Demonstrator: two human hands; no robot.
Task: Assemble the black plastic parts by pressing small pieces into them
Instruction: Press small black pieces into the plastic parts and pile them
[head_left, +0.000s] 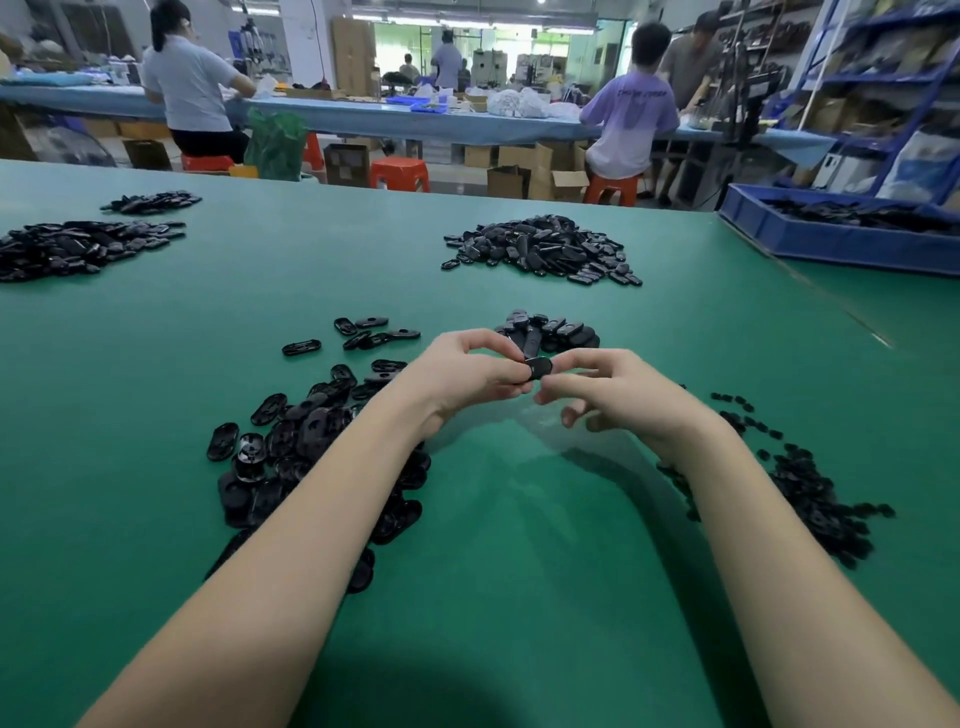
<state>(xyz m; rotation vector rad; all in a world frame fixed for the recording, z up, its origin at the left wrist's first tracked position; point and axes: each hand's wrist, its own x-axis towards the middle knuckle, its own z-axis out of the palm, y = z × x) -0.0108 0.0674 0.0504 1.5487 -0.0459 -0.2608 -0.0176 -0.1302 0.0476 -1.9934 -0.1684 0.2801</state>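
Above the green table (519, 545) my left hand (467, 374) pinches a black oval plastic part (539, 368) between thumb and fingers. My right hand (613, 389) meets it from the right, thumb and forefinger on the part's edge; whether a small piece sits between those fingertips is hidden. A heap of larger black oval parts (291, 447) lies under and left of my left forearm. Small black pieces (810, 488) are strewn to the right of my right forearm. A small stack of black parts (550, 330) sits just beyond my hands.
A big mound of black parts (540, 249) lies farther back in the middle, two more piles (78, 247) at the far left. A blue bin (841, 234) of parts stands at the right rear edge. Seated people work at a long bench behind.
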